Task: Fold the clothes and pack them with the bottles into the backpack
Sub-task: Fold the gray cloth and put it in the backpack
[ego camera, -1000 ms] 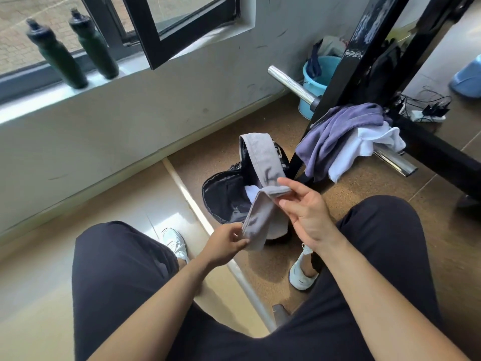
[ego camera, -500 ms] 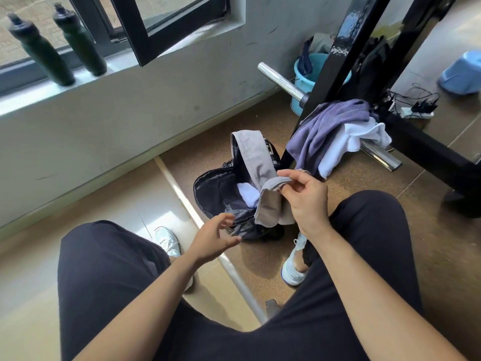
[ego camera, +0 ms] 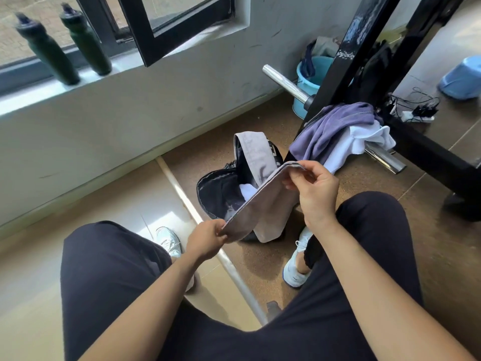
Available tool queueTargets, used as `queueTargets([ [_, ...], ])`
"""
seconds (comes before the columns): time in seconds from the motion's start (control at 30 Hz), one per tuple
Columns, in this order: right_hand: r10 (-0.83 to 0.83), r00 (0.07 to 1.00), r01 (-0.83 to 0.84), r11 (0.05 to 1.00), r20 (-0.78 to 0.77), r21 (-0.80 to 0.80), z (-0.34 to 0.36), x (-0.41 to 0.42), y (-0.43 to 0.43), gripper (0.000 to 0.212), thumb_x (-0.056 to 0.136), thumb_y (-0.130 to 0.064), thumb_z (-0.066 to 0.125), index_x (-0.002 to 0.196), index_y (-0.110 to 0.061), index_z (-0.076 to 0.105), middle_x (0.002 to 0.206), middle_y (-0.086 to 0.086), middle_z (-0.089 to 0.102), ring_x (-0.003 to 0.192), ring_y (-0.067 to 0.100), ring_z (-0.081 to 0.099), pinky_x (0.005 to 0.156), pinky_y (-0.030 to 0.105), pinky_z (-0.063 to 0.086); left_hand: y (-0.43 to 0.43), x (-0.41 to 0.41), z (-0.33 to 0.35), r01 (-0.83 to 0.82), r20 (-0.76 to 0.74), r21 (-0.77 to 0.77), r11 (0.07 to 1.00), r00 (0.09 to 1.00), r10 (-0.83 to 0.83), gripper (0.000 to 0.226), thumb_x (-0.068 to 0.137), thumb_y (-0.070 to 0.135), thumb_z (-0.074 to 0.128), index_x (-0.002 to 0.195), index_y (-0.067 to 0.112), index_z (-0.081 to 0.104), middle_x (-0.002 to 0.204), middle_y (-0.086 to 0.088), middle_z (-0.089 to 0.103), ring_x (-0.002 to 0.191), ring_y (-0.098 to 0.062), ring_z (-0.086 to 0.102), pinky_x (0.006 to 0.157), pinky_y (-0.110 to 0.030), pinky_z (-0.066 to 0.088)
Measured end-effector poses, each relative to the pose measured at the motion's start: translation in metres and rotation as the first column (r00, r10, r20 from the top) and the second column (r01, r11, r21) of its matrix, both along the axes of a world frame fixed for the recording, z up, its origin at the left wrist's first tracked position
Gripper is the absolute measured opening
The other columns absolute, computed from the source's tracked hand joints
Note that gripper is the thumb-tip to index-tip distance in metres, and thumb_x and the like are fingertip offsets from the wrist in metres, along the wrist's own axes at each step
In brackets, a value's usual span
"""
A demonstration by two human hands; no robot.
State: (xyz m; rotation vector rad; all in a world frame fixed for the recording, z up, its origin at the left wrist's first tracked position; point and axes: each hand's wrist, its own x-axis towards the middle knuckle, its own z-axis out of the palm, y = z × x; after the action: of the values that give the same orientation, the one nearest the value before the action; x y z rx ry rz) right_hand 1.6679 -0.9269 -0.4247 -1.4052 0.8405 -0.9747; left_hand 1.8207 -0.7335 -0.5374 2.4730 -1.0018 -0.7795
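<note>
We see both forearms reaching forward over the knees. The left hand (ego camera: 208,239) pinches the near corner of a grey garment (ego camera: 263,207). The right hand (ego camera: 316,194) pinches the far edge, held higher, so the cloth is stretched between them over the open black backpack (ego camera: 216,194) on the floor. The cloth hides part of the bag's mouth. There is something white inside, and we can't tell what. Two dark green bottles (ego camera: 49,53) stand on the windowsill (ego camera: 31,96). A purple garment (ego camera: 333,126) and a white garment (ego camera: 361,142) are draped on the barbell bar (ego camera: 283,80).

Backpack (ego camera: 218,194) on floor btwn your feet; cloth (ego camera: 263,204) over it, btwn left hand (ego camera: 207,242) & right hand (ego camera: 316,194). Clothes pile (ego camera: 338,131) on bar (ego camera: 385,160) to its right; bottles (ego camera: 49,56) on sill (ego camera: 130,63), far left.
</note>
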Motion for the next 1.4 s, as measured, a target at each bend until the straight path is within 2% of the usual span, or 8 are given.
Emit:
queueTargets([
  [0.2,-0.209,0.927,0.162,0.972,-0.311,-0.169,-0.031,-0.019,-0.037,0.007,0.087,-0.022,0.076,0.084,-0.021,0.070,0.091,0.000,0.052,0.076,0.011,0.050,0.083,0.035,0.049,0.008,0.030,0.033,-0.490,-0.195,-0.343,0.802,0.872,0.449,0.026,0.092,0.005,0.059,0.090,0.026,0.075,0.080,0.004,0.071,0.077,-0.018,0.063,0.066,-0.029,0.044],
  [0.33,-0.075,0.940,0.064,0.997,-0.332,-0.046,-0.039,-0.017,-0.042,0.012,0.092,-0.022,0.070,0.087,-0.012,0.068,0.079,-0.001,0.066,0.071,0.012,0.058,0.071,0.035,0.049,0.009,0.036,0.058,-0.633,-0.450,-0.566,0.528,0.774,0.445,0.035,0.098,-0.003,0.056,0.090,0.028,0.071,0.087,0.003,0.072,0.078,-0.008,0.064,0.071,-0.018,0.052],
  [0.5,0.024,0.945,-0.016,0.999,-0.328,0.027,-0.045,-0.016,-0.038,0.019,0.098,-0.021,0.063,0.094,-0.002,0.064,0.073,0.003,0.064,0.060,0.006,0.052,0.060,0.027,0.041,0.009,0.038,0.069,-0.628,-0.465,-0.656,0.419,0.773,0.431,0.024,0.103,0.012,0.059,0.083,0.022,0.066,0.076,0.006,0.061,0.069,-0.003,0.052,0.060,-0.013,0.043],
  [0.7,0.043,0.932,-0.025,0.998,-0.360,0.055,-0.047,-0.015,-0.033,0.025,0.098,-0.026,0.063,0.089,-0.002,0.062,0.069,0.005,0.058,0.066,0.014,0.048,0.064,0.031,0.039,0.010,0.037,0.062,-0.626,-0.409,-0.596,0.503,0.776,0.480,0.018,0.102,0.027,0.063,0.086,0.019,0.066,0.083,0.003,0.063,0.076,-0.010,0.053,0.062,-0.023,0.044],
  [0.9,0.134,0.939,-0.099,0.987,-0.315,0.126,-0.047,-0.010,-0.014,0.034,0.097,-0.026,0.064,0.070,-0.010,0.050,0.056,-0.003,0.042,0.055,0.009,0.036,0.054,0.028,0.032,0.005,0.026,0.053,-0.732,-0.599,-0.481,0.483,0.676,0.429,0.035,0.098,0.036,0.068,0.076,0.010,0.060,0.077,-0.005,0.056,0.074,-0.020,0.051,0.059,-0.031,0.040],
  [1.0,0.258,0.925,-0.233,0.965,-0.279,0.121,-0.047,-0.006,0.005,0.035,0.098,-0.022,0.063,0.070,-0.003,0.050,0.058,-0.004,0.044,0.058,0.010,0.038,0.053,0.025,0.032,0.002,0.014,0.055,-0.640,-0.595,-0.482,0.599,0.741,0.312,0.051,0.093,0.045,0.068,0.090,-0.005,0.060,0.081,-0.008,0.058,0.076,-0.020,0.053,0.063,-0.039,0.043],
  [1.13,0.417,0.868,-0.408,0.909,-0.271,0.090,-0.051,0.000,0.030,0.038,0.098,-0.019,0.064,0.071,0.002,0.047,0.062,0.003,0.041,0.061,0.013,0.039,0.059,0.031,0.034,-0.003,-0.006,0.057,-0.483,-0.584,-0.489,0.726,0.800,0.139,0.027,0.103,0.023,0.062,0.086,0.002,0.065,0.075,-0.006,0.061,0.068,-0.018,0.058,0.061,-0.032,0.052],
  [1.4,0.621,0.692,-0.649,0.758,-0.369,0.058,-0.048,0.001,0.051,0.021,0.096,-0.022,0.065,0.077,-0.013,0.062,0.067,0.004,0.058,0.067,0.010,0.053,0.064,0.028,0.046,-0.005,-0.024,0.049,-0.303,-0.591,-0.494,0.815,0.804,-0.059,0.027,0.102,0.023,0.063,0.091,-0.001,0.068,0.071,0.002,0.067,0.068,-0.011,0.062,0.065,-0.023,0.054],
])
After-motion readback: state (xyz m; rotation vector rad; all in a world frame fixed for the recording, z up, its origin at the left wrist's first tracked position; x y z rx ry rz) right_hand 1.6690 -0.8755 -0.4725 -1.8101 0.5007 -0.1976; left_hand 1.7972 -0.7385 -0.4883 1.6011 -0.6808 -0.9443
